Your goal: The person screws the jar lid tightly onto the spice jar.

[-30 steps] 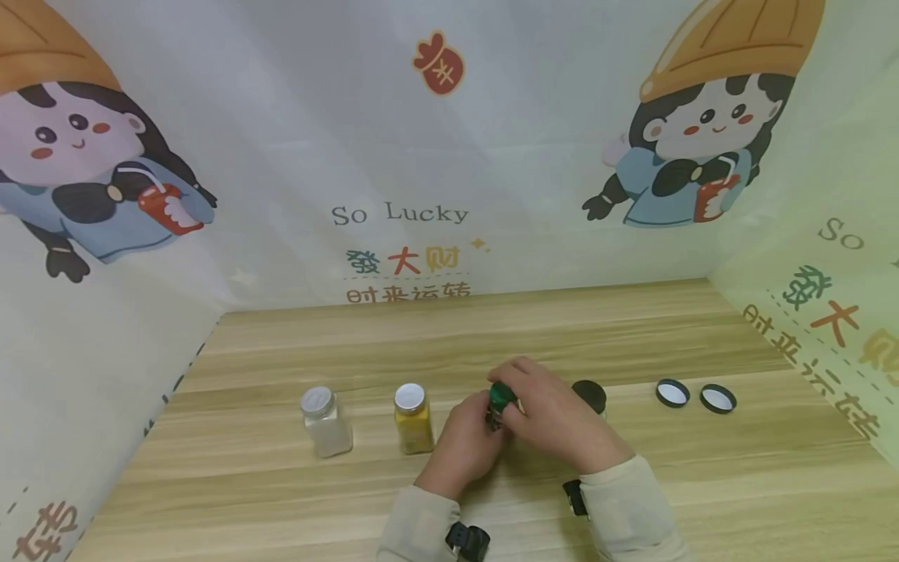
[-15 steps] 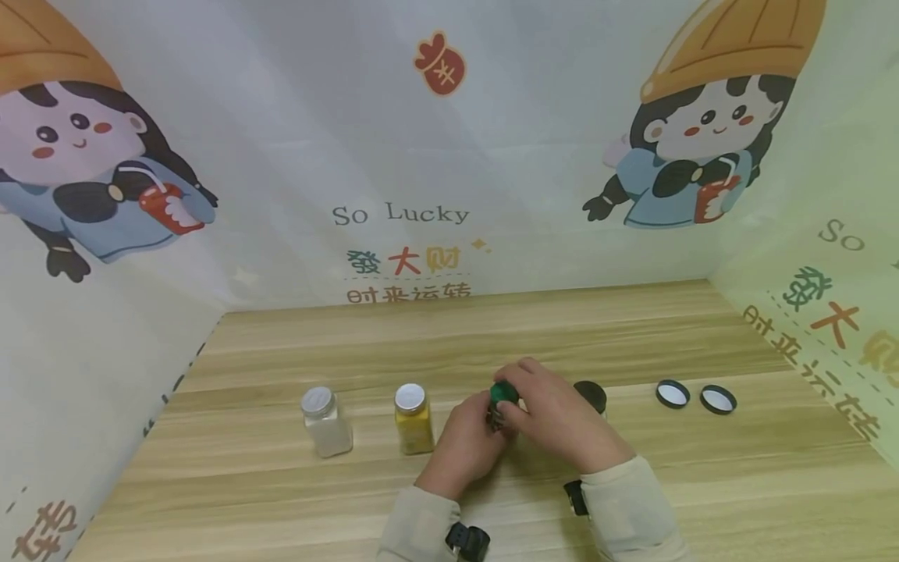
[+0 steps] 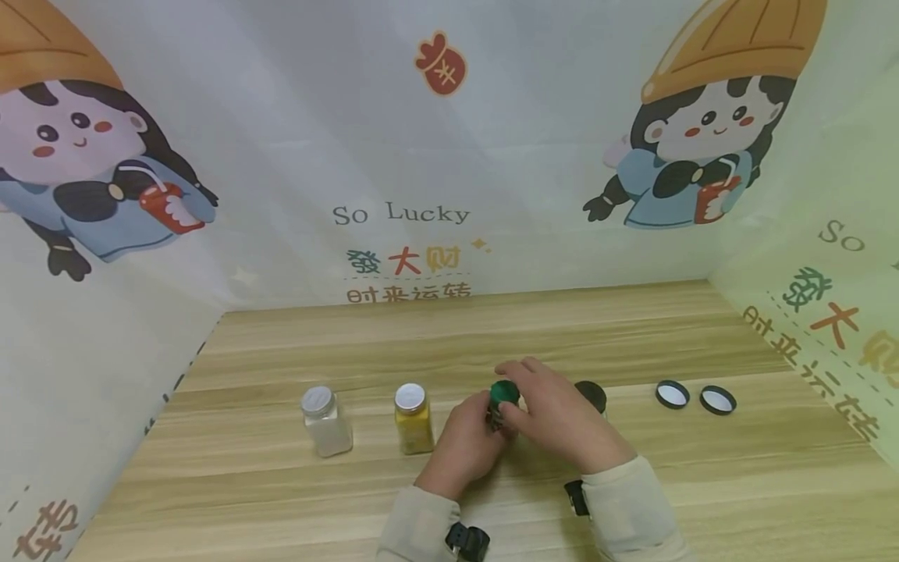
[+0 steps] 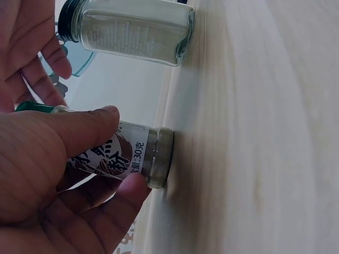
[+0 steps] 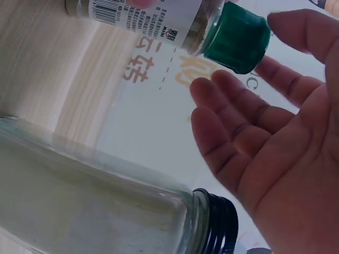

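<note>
My left hand grips a small spice bottle with a printed label and brown powder inside. The bottle is upright, its base at or close to the tabletop. A green cap tops it. My right hand is at this cap: the thumb tip meets its edge and the index finger lies by its far side. The other fingers are spread and loosely bent. Just right of the bottle stands a clear glass jar with a black lid, partly hidden by my right hand in the head view.
Left of my hands stand a jar of yellow contents and a jar of white contents, both silver-lidded. Two black-rimmed lids lie at the right, white insides up. A printed cloth walls the wooden table.
My right index finger has lifted slightly off the green cap, so more of its top shows. My left hand and the bottle have hardly moved.
</note>
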Action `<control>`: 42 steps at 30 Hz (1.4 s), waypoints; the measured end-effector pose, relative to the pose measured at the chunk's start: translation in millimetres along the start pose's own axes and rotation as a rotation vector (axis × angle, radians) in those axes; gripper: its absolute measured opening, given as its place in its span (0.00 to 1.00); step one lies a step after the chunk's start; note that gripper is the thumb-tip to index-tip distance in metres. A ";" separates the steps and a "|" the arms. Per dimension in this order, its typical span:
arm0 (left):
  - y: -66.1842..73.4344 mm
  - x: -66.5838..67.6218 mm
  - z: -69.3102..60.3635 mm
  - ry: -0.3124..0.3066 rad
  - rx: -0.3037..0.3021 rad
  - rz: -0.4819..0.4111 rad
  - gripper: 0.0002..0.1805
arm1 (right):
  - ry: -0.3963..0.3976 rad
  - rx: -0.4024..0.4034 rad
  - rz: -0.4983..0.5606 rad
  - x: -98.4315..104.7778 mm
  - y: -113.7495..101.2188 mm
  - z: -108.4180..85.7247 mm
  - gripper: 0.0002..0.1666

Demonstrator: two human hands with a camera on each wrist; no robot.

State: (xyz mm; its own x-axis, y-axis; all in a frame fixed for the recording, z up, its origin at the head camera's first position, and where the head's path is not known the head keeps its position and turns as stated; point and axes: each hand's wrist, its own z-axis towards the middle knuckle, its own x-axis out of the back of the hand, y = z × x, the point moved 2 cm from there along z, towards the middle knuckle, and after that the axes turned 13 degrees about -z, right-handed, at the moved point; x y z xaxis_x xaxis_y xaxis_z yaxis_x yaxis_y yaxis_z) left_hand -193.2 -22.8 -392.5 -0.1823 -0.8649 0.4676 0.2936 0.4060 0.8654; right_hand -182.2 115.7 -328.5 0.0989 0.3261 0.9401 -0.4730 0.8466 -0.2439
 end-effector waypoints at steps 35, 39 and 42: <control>0.6 0.3 0.6 0.006 -0.013 0.010 0.04 | 0.007 0.088 0.006 -2.3 -1.9 3.5 0.22; 0.0 0.3 0.7 0.006 -0.009 0.014 0.03 | 0.001 0.066 0.002 -2.5 -1.3 1.8 0.19; -1.1 0.1 0.7 0.003 -0.005 0.016 0.04 | 0.000 0.043 -0.003 -2.3 -1.0 0.9 0.19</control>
State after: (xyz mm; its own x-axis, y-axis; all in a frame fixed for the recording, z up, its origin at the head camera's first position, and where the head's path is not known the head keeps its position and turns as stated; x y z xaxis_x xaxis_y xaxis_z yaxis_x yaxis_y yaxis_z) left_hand -194.2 -23.2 -393.2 -0.1746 -0.8592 0.4810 0.3009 0.4186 0.8569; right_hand -182.8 113.8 -330.2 0.1002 0.3235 0.9409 -0.5100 0.8287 -0.2306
